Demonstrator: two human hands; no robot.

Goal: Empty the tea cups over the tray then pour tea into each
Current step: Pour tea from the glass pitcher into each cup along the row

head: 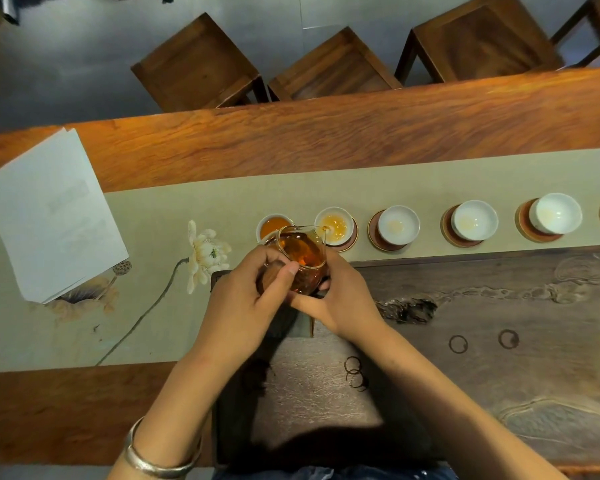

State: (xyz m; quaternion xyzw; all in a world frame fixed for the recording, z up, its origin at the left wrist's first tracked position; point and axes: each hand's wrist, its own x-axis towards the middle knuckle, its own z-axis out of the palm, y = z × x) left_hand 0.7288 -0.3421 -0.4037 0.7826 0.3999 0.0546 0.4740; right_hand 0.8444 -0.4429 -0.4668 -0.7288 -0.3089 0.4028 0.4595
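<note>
Pouring is under way. The left hand (253, 299) grips the wooden handle of the glass pitcher (300, 259), thumb across it; the right hand (340, 299) steadies the pitcher's body, fingers curled against the glass. The pitcher is tilted toward the right of the frame, its spout over the second cup (335, 225), which is partly filled. The first cup (274, 226), at centre frame, already holds tea. Three further cups stand in a row toward the right edge: the third cup (398, 225), the fourth cup (475, 220) and the fifth cup (555, 213), each on a coaster and holding only residue.

Judgement: the next move calls for levelling the pitcher, then shifting it rightward to the third cup.

The dark tea tray (482, 327) lies lower right, ring-marked. Papers (49, 216) rest at the left of the desk (326, 133). Nothing obstructs the row.
</note>
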